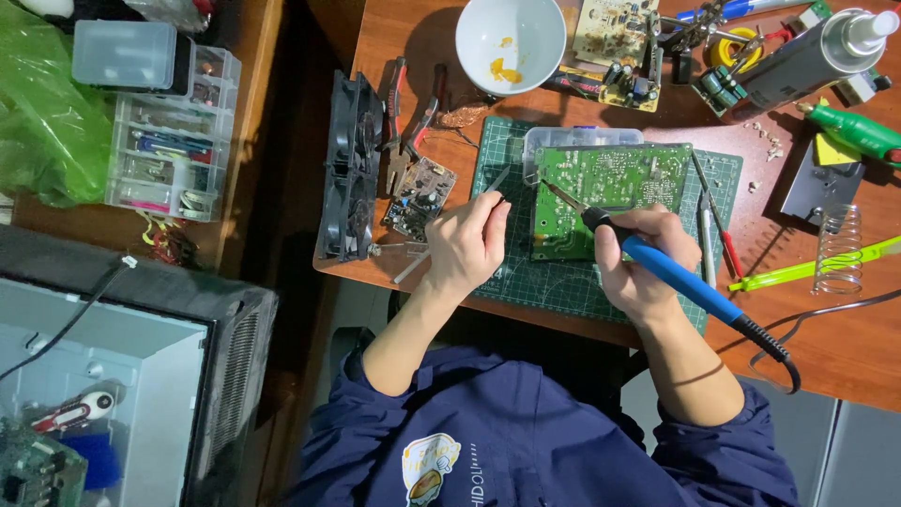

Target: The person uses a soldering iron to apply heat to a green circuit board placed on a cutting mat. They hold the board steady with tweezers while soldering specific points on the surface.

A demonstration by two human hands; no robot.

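Observation:
My right hand grips a blue-handled soldering iron, its tip resting on the left part of a green circuit board. The board lies solder side up on a green cutting mat. My left hand pinches a thin metal tool or piece of solder wire that points toward the board's left edge. The iron's black cord trails off to the right.
A small brown circuit board, pliers and a black fan lie to the left. Behind the mat are a white bowl, another board and a spray can. Coil stand at right; parts drawers at far left.

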